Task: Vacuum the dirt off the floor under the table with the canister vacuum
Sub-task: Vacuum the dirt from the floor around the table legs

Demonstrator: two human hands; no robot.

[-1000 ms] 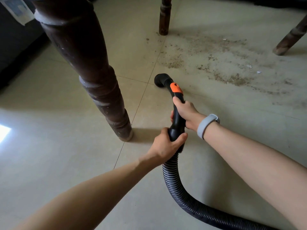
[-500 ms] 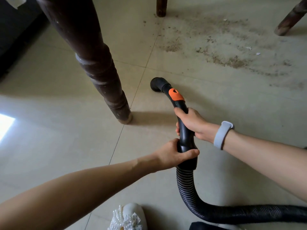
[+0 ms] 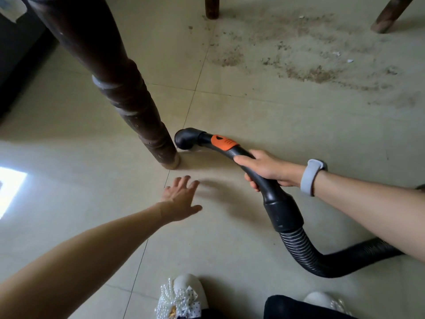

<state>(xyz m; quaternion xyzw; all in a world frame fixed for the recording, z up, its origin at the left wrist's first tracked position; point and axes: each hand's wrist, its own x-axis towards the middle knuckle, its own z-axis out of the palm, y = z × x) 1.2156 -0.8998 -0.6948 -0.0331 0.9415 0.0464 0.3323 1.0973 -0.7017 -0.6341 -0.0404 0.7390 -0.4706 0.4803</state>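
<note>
Tile floor, beige, carries everything. Near table leg, dark turned wood, slants down from the floor's far-left corner to a foot at mid-floor; two more legs stand at the far edge, one mid, one toward the far-right corner. Dirt: brown crumbs and dust spread over the far-right tiles, between those two far legs and nearer.

Vacuum hose, black ribbed, loops along the floor from the right edge and rises into a rigid black handle with an orange slider. Open nozzle end sits just beside the near leg's foot, well apart from the dirt.

Right hand: forearm in from the right edge, grey wristband, fingers wrapped round the handle tube, thumb on top.

Left hand: arm extended from the near-left corner, palm down, fingers spread, holding nothing; contact with floor cannot be told.

White beaded shoe at the near edge.
</note>
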